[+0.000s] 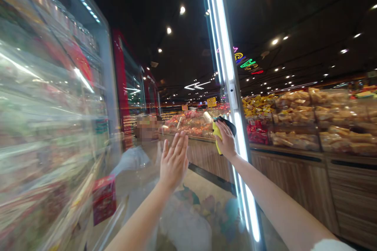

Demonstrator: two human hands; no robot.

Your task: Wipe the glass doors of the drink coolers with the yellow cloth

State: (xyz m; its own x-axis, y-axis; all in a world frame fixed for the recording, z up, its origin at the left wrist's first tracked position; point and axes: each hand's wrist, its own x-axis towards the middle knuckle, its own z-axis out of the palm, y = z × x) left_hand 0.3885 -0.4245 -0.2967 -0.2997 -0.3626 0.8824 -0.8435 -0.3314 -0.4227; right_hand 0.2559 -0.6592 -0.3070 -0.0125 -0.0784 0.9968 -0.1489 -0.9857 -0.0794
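A glass door with a bright, lit edge stands in front of me and shows a faint reflection. My left hand lies flat against the glass near the middle, fingers stretched out and holding nothing. To its right, close to the lit edge, my right hand is wrapped round a yellow and dark cloth and presses it on the glass. Part of the cloth is hidden under the fingers.
On the left are blurred fridge shelves full of goods, with a red box at their edge. Red cabinets stand behind. At the right, packed snacks fill a wood-panelled counter.
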